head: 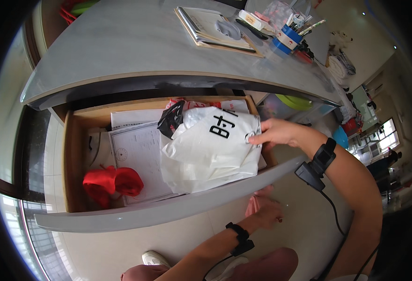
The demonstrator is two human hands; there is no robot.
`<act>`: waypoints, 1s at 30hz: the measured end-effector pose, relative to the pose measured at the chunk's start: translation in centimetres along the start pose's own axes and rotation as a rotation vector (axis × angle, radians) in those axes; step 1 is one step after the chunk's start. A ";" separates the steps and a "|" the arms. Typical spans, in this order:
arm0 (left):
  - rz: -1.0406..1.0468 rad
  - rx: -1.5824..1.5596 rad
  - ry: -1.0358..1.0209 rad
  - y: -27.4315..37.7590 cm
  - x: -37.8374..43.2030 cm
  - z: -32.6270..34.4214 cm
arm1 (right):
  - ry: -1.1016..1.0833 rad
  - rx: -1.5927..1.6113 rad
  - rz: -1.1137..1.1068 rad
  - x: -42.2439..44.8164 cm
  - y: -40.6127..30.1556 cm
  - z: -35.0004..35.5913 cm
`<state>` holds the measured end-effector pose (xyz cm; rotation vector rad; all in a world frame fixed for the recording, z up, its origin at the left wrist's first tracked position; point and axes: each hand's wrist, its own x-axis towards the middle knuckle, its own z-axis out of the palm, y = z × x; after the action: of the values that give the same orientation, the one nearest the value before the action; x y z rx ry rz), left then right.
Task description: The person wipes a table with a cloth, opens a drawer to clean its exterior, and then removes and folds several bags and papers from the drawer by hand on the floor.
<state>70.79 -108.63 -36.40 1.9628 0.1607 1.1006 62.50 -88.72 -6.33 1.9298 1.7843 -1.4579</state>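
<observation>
A white plastic bag (209, 151) with large black printing lies in the pulled-out drawer (69, 158). My right hand (276, 133) grips its right edge, thumb on top and the other fingers partly hidden. In front of the drawer's grey front panel (156, 207), my left hand (267, 214) hangs low and blurred. Right beside it is a pink item (251, 206), partly covered; whether the fingers hold it I cannot tell. A red cloth item (113, 184) rests on a printed document (137, 151) at the drawer's left. A black plastic bag (171, 119) pokes out behind the white one.
Above the drawer, the grey desktop (114, 42) carries a stack of notebooks and papers (213, 30) and a blue-and-white pen holder (287, 39). A green-lidded container (294, 102) stands right of the drawer. Cables run from both wrist devices. My shoe (155, 259) is on the tiled floor.
</observation>
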 end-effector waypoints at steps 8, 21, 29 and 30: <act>-0.306 -0.151 -0.264 3.7 2.8 -5.9 | -0.065 -0.121 0.117 1.0 0.6 0.2; -0.389 -0.037 -0.103 6.0 3.6 -8.5 | -0.016 0.032 -0.121 2.6 -3.8 1.3; -0.386 -0.043 -0.126 5.7 4.3 -7.8 | 0.028 0.237 -0.450 -2.8 -5.0 0.4; -0.378 -0.021 -0.109 5.6 4.5 -7.5 | 0.044 0.237 -0.516 -4.3 -5.0 0.2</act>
<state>66.28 -105.36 -27.59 1.8702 0.4397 0.7443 59.03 -90.43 -0.98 1.6740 2.3485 -1.8638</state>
